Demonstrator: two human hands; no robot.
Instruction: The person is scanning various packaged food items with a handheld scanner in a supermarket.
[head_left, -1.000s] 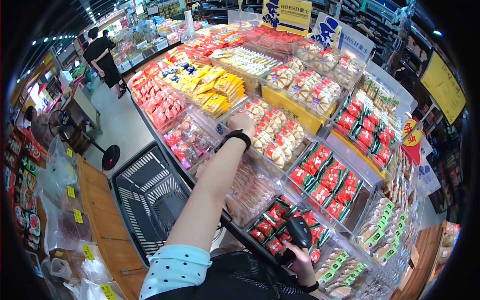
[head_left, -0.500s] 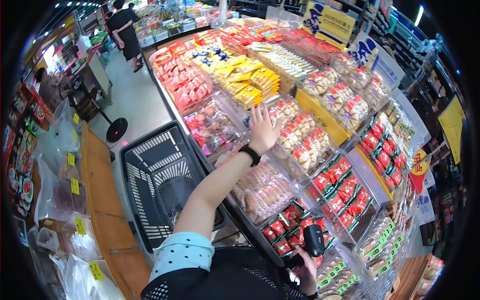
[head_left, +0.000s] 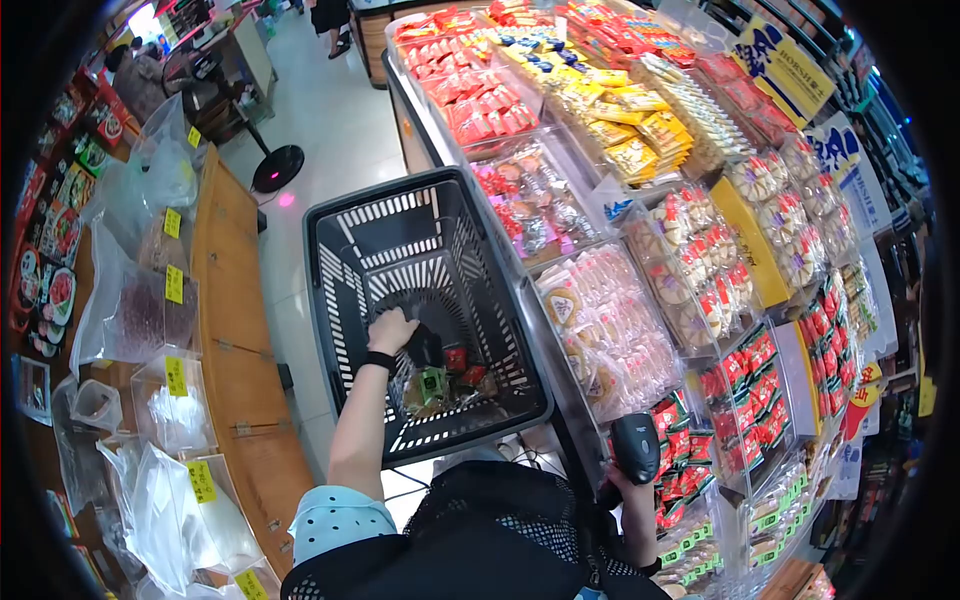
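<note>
My left hand reaches inside the dark grey shopping basket, its fingers closed in a fist. A black rounded piece lies right at the fingertips; I cannot tell what the fist holds. Below it in the basket are a clear packet with a green label and small red packets. At lower right, my right hand is wrapped around the handle of a black barcode scanner, held over red-and-green packets on the display.
The tiered display holds wrapped pastries, round cookie packs and yellow packets. A wooden shelf edge with plastic bags runs along the left. Behind the basket stands a fan base; people are farther back.
My left hand has left the cookie packs and come down into the basket, its spread fingers now closed. The view has shifted, putting the basket nearer the middle. My right hand still holds the scanner.
</note>
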